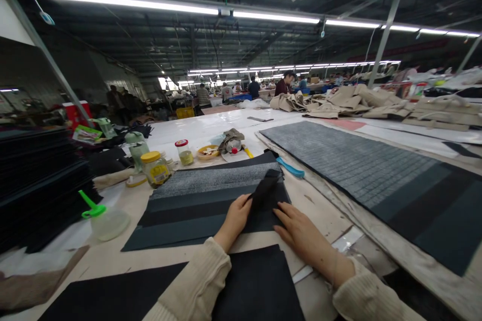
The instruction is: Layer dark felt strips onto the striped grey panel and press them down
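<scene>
Banded cloth panel under two hands, with a dark flap raised at its right end

Far left: stack of dark cloth point(41, 180), cut off by the frame edge; layers too dark to separate. Beside it, a squeeze bottle point(109, 223) with a green nozzle, upright.

Near edge: black cloth point(120, 293), cut off below and crossed by the left sleeve point(196, 281); whether one piece or two, cannot be told.

Beyond: jar with yellow lid point(155, 170), then jar with red lid point(184, 153), both upright behind the panel.

Centre: banded cloth panel point(181, 214), flat on the table before the person, long axis left to right, rising slightly rightward; bands lengthwise, mottled grey farthest, dark green nearest. Right end partly covered by hands and flap.

Left hand point(237, 215): closed on the near-left edge of the black flap point(265, 191); fingertips hidden. Flap narrow, long axis pointing away and rightward; its join to the panel is indistinct.

Blue strip point(290, 167): just beyond the panel's far right corner.

Right hand point(297, 225): open, fingers spread toward the panel's right edge, fingertips at the black cloth there; firmness of contact cannot be told.

Far right: larger banded panel point(361, 175), receding leftward, one corner cut off by the frame.
</scene>
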Tool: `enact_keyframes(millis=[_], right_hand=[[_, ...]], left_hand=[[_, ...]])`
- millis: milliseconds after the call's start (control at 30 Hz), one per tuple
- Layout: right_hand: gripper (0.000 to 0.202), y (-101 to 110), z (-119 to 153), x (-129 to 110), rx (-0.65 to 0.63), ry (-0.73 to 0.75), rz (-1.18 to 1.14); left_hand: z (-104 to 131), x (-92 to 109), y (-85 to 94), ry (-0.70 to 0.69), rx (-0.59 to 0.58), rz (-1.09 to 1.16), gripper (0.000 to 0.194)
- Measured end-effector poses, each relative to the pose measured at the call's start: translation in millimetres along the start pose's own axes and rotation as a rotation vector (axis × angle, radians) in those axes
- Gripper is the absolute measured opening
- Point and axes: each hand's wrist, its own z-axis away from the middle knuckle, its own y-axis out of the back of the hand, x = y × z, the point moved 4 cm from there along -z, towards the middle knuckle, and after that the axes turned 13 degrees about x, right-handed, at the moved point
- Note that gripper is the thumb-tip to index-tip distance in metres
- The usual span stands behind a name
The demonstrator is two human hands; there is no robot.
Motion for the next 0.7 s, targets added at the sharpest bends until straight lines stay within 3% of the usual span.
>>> enact_keyframes(millis=[100, 167, 233, 333, 433, 567, 700], right_hand=[[0.034, -11.1, 2.5, 9.8, -0.037, -0.038, 0.019], [0.031, -9.2, 0.7, 9.3, -0.016, -0.059, -0.001], [0.023, 0.7, -2.7, 0.7, 0.033, -0.048, -0.051], [0.018, 23.1, -9.0, -24.1, 0.126, 0.098, -0.169], [0.019, 32.5, -14.4, -38.8, 0.155, 0.203, -0.215], [0.022, 5.6, -15.0, -15.5, 0.051, 0.020, -0.103], [0.035, -21.8, -7.1, 7.9, -0.015, -0.080, -0.040]], left_hand=[[-3.7, -8.1, 14.1, 0.224, 0.096, 0.323, 0.040], [-4.4, -11.0, 19.2, 0.249, 0.126, 0.363, 0.042], [-4.3, -11.3, 18.7, 0.174, 0.130, 0.224, 0.038], [-2.6, -7.7, 8.5, -0.026, 0.111, -0.071, 0.035], [0.3, -4.2, -2.0, -0.131, 0.060, -0.143, 0.033], [1.6, -3.9, -0.7, -0.031, 0.069, -0.012, 0.035], [-1.8, -2.4, 17.1, 0.188, 0.139, 0.329, 0.041]])
